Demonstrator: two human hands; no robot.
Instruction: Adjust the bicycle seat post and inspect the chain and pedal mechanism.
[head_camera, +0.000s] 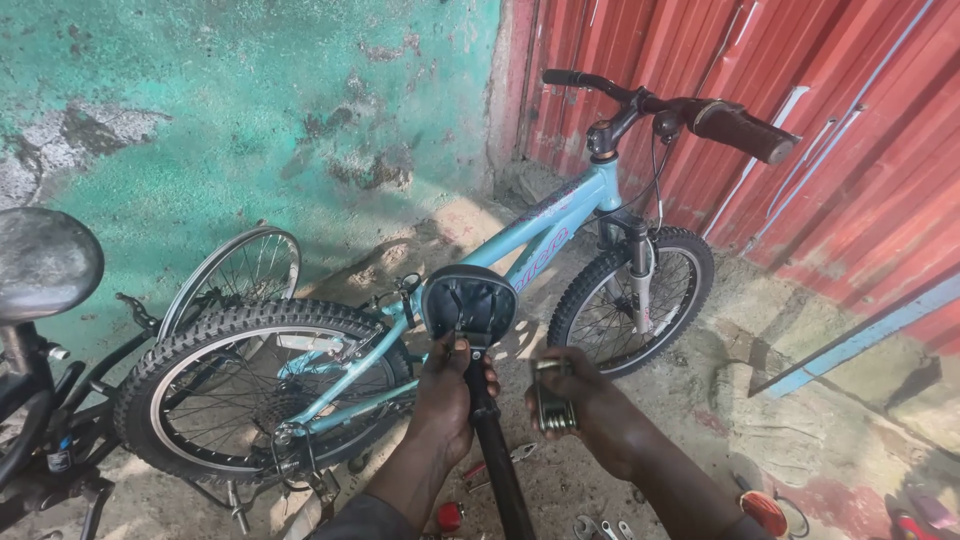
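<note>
no packages, labels, signs or screens are in view.

Light blue bicycle frame (540, 225) with pink lettering; black saddle (470, 302) and black seat post (497, 455). Black knobby tyres (200, 325). Far wall (250, 120) patchy turquoise; right corrugated gate (800, 120) red. Folding multi-tool (555, 405) dark grey.

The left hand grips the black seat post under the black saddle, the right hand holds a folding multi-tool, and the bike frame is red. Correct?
Not quite: the head view shows the small bike's metal frame is light blue, not red. The rest stands: the left hand grips the black seat post under the black padded saddle, and the right hand holds the folding metal multi-tool.
</note>
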